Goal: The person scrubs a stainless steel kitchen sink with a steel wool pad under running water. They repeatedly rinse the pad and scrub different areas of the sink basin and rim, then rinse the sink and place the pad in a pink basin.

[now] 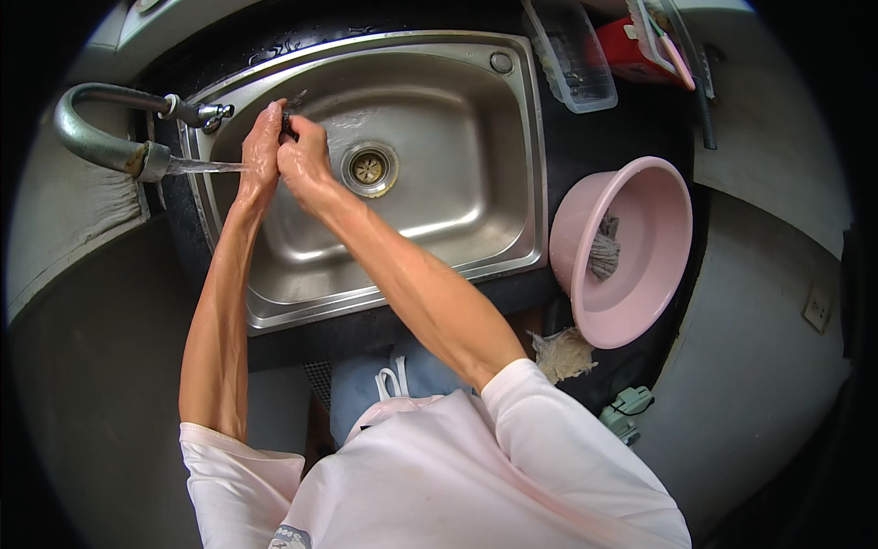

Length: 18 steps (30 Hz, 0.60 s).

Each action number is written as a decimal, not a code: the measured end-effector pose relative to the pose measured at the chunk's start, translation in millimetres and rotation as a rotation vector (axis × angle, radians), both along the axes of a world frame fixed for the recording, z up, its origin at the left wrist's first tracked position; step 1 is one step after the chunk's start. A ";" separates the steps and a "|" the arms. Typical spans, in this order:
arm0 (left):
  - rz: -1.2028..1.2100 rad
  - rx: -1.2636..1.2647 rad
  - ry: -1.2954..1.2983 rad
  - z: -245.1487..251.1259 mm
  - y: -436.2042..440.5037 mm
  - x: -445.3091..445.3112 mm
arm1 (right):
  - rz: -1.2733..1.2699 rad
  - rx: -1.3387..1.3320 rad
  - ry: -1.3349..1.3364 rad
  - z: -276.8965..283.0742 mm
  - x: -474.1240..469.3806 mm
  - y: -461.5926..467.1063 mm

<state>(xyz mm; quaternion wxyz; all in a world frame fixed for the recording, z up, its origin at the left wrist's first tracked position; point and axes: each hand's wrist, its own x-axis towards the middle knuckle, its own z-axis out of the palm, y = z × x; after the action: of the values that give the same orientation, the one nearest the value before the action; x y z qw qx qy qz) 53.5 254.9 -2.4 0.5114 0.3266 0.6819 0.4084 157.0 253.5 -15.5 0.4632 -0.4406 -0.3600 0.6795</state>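
Observation:
Water from the metal faucet (103,130) runs onto the back of my left hand (260,154), which is wet, over the left side of the stainless steel sink (439,192). My right hand (304,154) is curled against the left palm. A small dark thing (288,128) shows between the two hands, gripped by the bent right fingers. Most of it is hidden, so its kind is unclear. The left fingers are partly out of sight, and whether they also grip it cannot be told. A drain strainer (369,167) lies to the right of my hands.
On the dark counter to the right, a tilted pink basin (631,322) holds a grey cloth (604,248). A crumpled beige cloth (564,355) lies below it. A clear plastic container (576,62) and a red box (627,51) stand at the back right. A pale green device (625,414) sits lower right.

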 end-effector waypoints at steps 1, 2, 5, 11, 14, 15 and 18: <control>0.006 0.127 0.039 -0.8 -11.4 2.8 | 0.185 0.113 -0.222 -8.6 12.4 9.3; -0.011 0.057 0.062 -1.6 -20.3 -0.9 | 0.176 0.221 -0.357 -15.9 21.5 17.1; -0.237 0.112 0.762 0.2 -54.1 -20.2 | 0.959 0.628 -1.165 -34.1 98.1 52.2; -0.549 0.377 1.097 17.3 -94.8 -63.3 | 1.225 1.239 -2.257 -38.4 259.2 71.8; -0.546 0.486 1.136 20.0 -104.7 -73.7 | 1.518 0.712 -1.893 -53.2 281.6 17.0; -0.543 0.488 1.136 19.5 -108.0 -73.5 | 1.519 0.623 -1.761 -62.2 286.8 -2.0; -0.516 0.534 1.141 12.3 -110.1 -72.5 | 1.649 0.736 -1.748 -53.3 287.8 -3.4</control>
<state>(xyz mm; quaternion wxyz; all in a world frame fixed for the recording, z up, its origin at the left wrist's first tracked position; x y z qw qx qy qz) -19.0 144.8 9.9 0.0545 0.7582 0.6209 0.1916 444.8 250.1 -68.9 -0.3964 -0.2321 -0.8818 0.1072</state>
